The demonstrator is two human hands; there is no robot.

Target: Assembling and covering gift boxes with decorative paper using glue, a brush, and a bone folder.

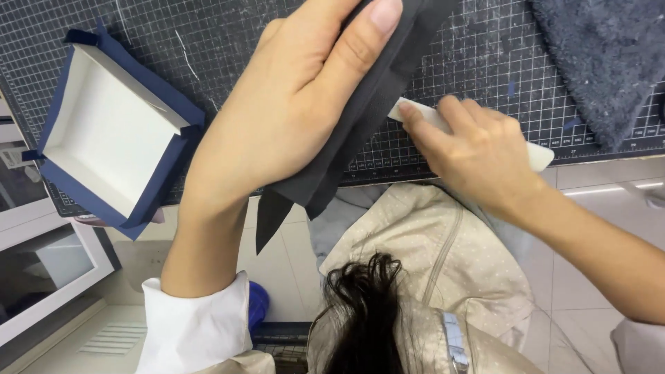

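Gridded cutting mat (pixel 208 41) under your hands: your left hand (pixel 291 111) clasps dark folded paper (pixel 346 138); your right hand (pixel 478 152) grips what seems a white creasing tool (pixel 540 156). Navy-edged white box (pixel 111 131) sits left.

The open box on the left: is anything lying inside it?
No; the navy-edged box shows only its bare white inside, while the left hand presses on black paper beside it.
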